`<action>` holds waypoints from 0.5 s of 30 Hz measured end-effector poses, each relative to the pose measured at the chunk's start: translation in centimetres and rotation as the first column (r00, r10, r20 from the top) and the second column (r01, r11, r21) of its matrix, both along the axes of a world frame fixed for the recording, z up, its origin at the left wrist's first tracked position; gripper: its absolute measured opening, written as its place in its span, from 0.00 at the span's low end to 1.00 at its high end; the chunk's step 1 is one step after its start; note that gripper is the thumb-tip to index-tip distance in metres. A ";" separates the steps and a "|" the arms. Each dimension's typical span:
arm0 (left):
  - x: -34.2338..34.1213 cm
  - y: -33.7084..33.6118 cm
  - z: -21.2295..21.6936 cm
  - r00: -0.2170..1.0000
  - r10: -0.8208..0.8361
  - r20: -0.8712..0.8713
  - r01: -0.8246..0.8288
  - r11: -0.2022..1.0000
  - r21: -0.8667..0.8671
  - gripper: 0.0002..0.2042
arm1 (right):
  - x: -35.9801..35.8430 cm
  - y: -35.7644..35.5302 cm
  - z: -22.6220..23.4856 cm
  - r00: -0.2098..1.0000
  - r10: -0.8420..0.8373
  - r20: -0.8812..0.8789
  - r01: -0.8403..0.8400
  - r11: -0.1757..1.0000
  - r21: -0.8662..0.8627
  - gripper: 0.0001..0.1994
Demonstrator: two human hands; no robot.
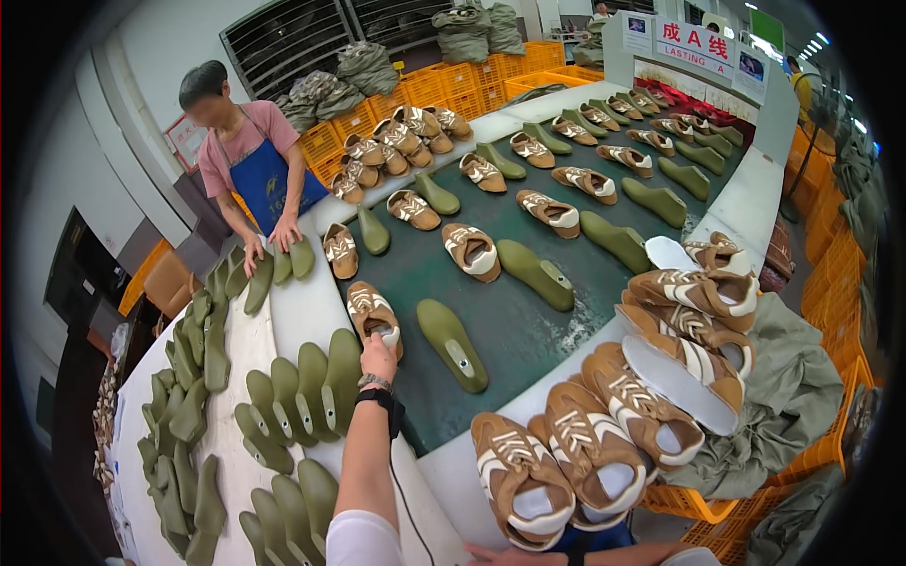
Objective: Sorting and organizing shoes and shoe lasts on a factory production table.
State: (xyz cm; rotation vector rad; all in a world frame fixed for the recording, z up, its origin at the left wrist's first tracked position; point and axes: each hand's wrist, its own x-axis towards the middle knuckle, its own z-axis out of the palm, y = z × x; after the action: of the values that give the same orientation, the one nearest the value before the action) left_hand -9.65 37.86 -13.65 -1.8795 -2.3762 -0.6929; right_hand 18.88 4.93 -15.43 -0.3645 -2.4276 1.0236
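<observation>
My left hand (379, 360), with a wristband and a cable at the wrist, reaches forward to a brown and white sneaker (371, 307). Its fingers are closed on the sneaker's heel opening, at the left edge of the dark green belt (406, 396). Just right of that sneaker, a green shoe last (451, 344) lies on the belt. At the bottom edge, my right hand (505, 557) shows only in part; its fingers cannot be made out. Above it is a group of brown sneakers (524, 472) with white laces and pale insoles.
Green lasts (311, 387) stand in rows on the white table at left, where a co-worker (250, 160) in a blue apron handles others. Sneakers and lasts line the belt into the distance. Orange crates (717, 514) and grey-green cloth (764, 406) flank the right side.
</observation>
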 end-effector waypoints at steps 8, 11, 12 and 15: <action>-3.7 -0.7 0.6 0.999 -0.036 -0.004 0.036 0.999 0.041 0.32 | 0.2 -0.1 -0.4 0.999 0.053 -0.002 -0.053 0.997 -0.056 0.14; -3.7 -5.0 5.0 0.962 -0.057 -0.266 0.030 0.994 -0.107 0.28 | 0.5 -0.3 0.1 0.993 0.040 0.108 -0.017 0.978 -0.209 0.15; -4.0 -7.0 6.3 0.926 -0.026 -0.377 -0.037 0.987 -0.158 0.28 | 0.7 0.2 1.5 0.986 0.039 0.163 -0.006 0.980 -0.201 0.13; -6.9 -11.2 7.0 0.953 0.191 -0.235 -0.262 0.909 -0.325 0.31 | 0.4 0.2 3.4 0.971 0.007 0.240 0.032 0.987 -0.159 0.16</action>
State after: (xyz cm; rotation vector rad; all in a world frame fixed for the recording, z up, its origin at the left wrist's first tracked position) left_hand -16.56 26.67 -6.67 -1.6342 -2.6588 -0.0559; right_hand 19.25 5.10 -12.07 -0.5887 -2.5550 1.2382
